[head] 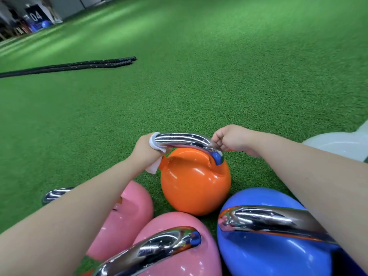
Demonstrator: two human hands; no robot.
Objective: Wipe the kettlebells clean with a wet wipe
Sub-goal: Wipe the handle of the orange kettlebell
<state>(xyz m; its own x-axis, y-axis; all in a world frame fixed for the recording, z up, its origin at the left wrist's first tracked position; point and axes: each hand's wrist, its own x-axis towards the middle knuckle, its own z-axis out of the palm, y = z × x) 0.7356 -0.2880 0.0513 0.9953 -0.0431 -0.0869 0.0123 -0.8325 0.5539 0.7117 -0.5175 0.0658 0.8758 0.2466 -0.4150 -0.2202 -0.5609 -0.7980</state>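
Observation:
An orange kettlebell (194, 183) with a chrome handle (185, 140) stands on the green turf. My left hand (146, 151) grips a white wet wipe (156, 156) wrapped round the left end of that handle. My right hand (231, 139) is curled at the handle's right end, its fingers touching the chrome where it bends down. Closer to me stand two pink kettlebells (129, 216) (179, 253) and a blue kettlebell (274, 248), each with a chrome handle. My forearms cover parts of the pink and blue ones.
Two black battle ropes (79, 65) lie on the turf at the far left. A white object (342, 145) sits at the right edge. Black boxes marked 04 (35, 15) stand in the far left corner. Wide turf (219, 76) stretches ahead.

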